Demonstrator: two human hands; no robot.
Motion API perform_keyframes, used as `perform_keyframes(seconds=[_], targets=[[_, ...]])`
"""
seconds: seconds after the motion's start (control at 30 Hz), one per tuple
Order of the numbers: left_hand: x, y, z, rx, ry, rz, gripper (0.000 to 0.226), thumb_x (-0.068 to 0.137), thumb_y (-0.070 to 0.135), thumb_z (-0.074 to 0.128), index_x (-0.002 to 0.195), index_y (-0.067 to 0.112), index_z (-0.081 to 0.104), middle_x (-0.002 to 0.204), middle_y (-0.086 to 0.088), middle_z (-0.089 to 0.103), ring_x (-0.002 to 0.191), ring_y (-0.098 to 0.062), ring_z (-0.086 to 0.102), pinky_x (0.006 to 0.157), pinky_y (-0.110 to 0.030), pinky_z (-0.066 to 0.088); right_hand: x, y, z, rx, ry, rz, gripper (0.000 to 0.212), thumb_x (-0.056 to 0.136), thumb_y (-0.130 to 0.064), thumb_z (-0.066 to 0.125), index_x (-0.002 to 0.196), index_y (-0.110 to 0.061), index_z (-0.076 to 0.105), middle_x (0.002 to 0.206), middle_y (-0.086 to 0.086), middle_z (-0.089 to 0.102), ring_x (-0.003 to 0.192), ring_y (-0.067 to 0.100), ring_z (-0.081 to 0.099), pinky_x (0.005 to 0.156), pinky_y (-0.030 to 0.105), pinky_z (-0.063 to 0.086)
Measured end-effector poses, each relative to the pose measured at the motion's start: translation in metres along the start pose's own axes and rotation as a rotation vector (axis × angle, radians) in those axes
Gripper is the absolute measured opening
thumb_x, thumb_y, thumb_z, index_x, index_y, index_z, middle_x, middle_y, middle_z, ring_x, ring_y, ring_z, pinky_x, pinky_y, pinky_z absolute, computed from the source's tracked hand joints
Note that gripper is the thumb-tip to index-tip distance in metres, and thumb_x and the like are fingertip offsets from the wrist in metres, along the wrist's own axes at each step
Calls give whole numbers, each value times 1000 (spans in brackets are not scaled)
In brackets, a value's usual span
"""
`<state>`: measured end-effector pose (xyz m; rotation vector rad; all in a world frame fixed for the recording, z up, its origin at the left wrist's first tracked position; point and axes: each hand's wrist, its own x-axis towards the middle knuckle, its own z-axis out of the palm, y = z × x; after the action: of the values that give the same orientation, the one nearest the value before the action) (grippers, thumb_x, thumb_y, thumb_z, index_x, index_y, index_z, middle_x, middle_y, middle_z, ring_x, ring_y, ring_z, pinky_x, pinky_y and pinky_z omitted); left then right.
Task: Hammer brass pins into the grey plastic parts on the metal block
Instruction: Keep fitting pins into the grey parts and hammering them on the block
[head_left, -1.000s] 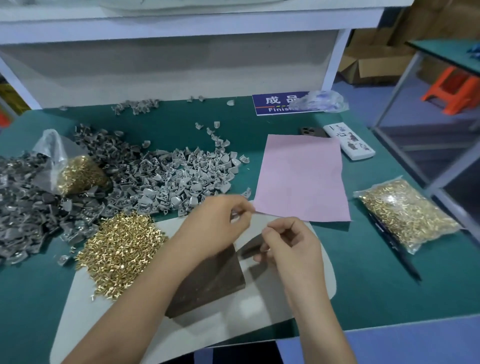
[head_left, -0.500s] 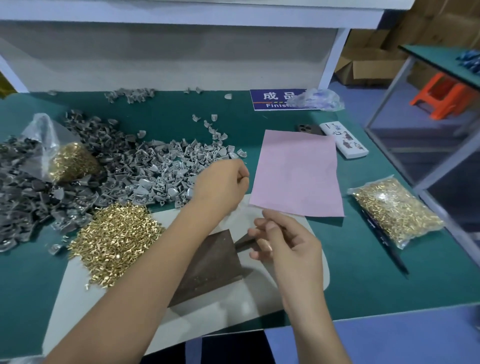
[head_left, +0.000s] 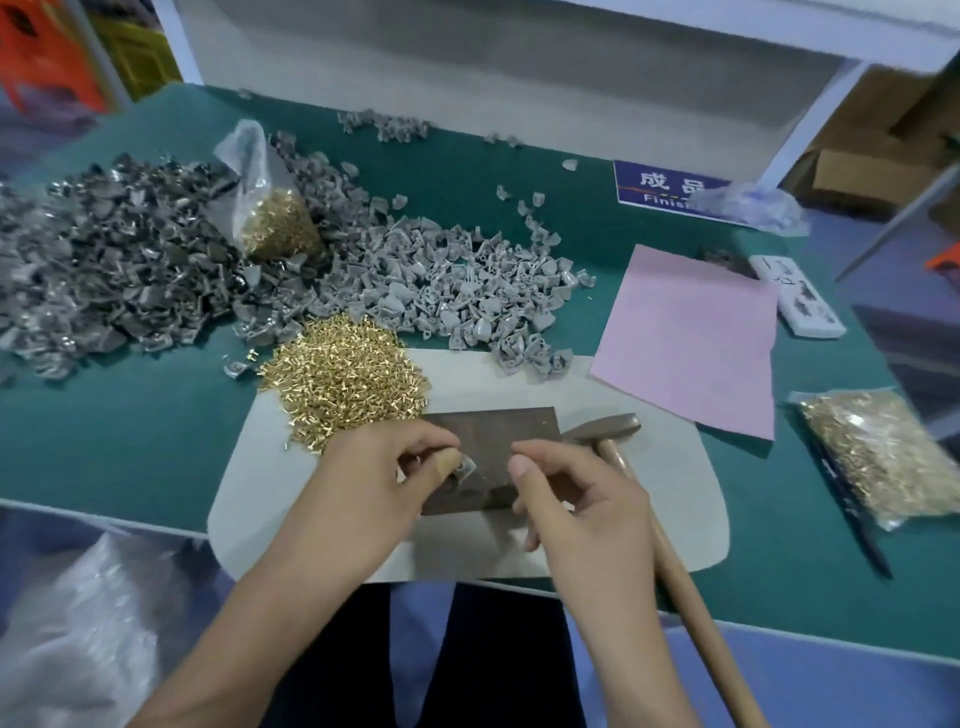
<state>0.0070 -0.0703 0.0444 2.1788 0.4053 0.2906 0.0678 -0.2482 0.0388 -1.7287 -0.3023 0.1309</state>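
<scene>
Both hands have dropped onto the metal block (head_left: 493, 447) since half a second ago, when the left hand was reaching toward the pile of grey plastic parts (head_left: 457, 291) and the right hovered above the block's edge. Now the left hand (head_left: 379, 478) pinches a single grey plastic part (head_left: 464, 470) between thumb and forefinger, pressing it against the block's left side. Close by, the right hand (head_left: 576, 499) is curled, thumb and forefinger tips drawn together over the block; whether a pin sits between them is too small to tell. A hammer (head_left: 608, 428) lies just right of the block, its wooden handle running down past the right wrist. Block and hammer head rest on a pale mat (head_left: 649, 509) atop the green table (head_left: 130, 441). Loose brass pins (head_left: 343, 374) are heaped on the mat's upper-left corner, touching the grey pile. Darker grey parts (head_left: 104, 270) spread far left, around an open bag of pins (head_left: 275, 218). A pink sheet (head_left: 691, 338) and a sealed pin bag (head_left: 883, 452) lie to the right.
</scene>
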Motion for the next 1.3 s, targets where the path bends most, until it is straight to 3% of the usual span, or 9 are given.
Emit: perform_keyframes(seconds=[0.13, 0.23, 0.33, 0.6, 0.7, 0.83, 1.03, 1.1, 1.3], targets=[[-3, -2, 2, 104, 36, 91, 8, 90, 34, 70, 93, 30, 76, 84, 14, 62, 86, -6, 56, 78, -31, 46, -1, 3, 10, -163, -12, -97, 20, 90, -12, 76, 92, -32, 77, 84, -17, 74, 78, 6, 71, 69, 15, 53], [-6, -6, 0, 71, 42, 112, 17, 91, 35, 68, 105, 27, 73, 92, 15, 61, 91, -3, 56, 80, -19, 43, 1, 2, 16, -307, -36, -236, 16, 91, -12, 74, 94, -28, 75, 88, -17, 71, 82, 8, 69, 72, 19, 52], [-11, -10, 0, 18, 24, 113, 21, 89, 21, 73, 109, 26, 71, 96, 19, 59, 94, 2, 56, 77, -5, 38, 5, 2, 22, -369, -66, -268, 12, 90, -16, 75, 94, -27, 76, 92, -14, 66, 83, 12, 67, 72, 30, 54], [-7, -14, 7, 58, 58, 110, 11, 87, 26, 75, 93, 34, 73, 87, 19, 55, 85, -2, 56, 68, -16, 44, 15, -5, 27, -551, -127, -234, 11, 90, -18, 74, 90, -29, 78, 89, -11, 63, 79, 9, 62, 70, 41, 53], [-6, -13, 2, 174, 78, 129, 7, 85, 38, 71, 92, 41, 71, 85, 21, 56, 84, 3, 54, 59, -9, 35, 24, -17, 23, -631, -240, -227, 12, 91, -19, 72, 87, -29, 77, 83, -10, 63, 77, 10, 61, 70, 38, 51], [-1, -15, -2, 196, 35, 164, 8, 86, 36, 73, 92, 40, 72, 86, 23, 56, 88, 4, 51, 62, -7, 33, 34, -37, 21, -847, -342, -258, 11, 93, -30, 66, 94, -34, 76, 85, -12, 61, 87, 9, 59, 68, 30, 42], [2, -14, -5, 196, 14, 199, 7, 87, 29, 75, 91, 35, 73, 84, 20, 58, 86, -3, 50, 62, -23, 43, 39, -55, 33, -1206, -443, -343, 17, 99, -32, 51, 103, -26, 67, 104, -3, 60, 101, 22, 60, 64, 32, 31], [3, -15, -5, 200, 14, 197, 9, 86, 27, 76, 90, 35, 74, 84, 20, 58, 86, -5, 51, 61, -29, 45, 40, -54, 35, -1227, -462, -344, 17, 98, -30, 53, 104, -26, 68, 104, -3, 60, 101, 24, 61, 64, 31, 33], [0, -15, -4, 245, 40, 185, 6, 84, 38, 75, 90, 41, 74, 83, 24, 58, 88, 0, 52, 59, -15, 37, 39, -42, 18, -926, -409, -162, 13, 93, -44, 62, 101, -47, 72, 90, -15, 66, 90, 7, 60, 73, 34, 50]])
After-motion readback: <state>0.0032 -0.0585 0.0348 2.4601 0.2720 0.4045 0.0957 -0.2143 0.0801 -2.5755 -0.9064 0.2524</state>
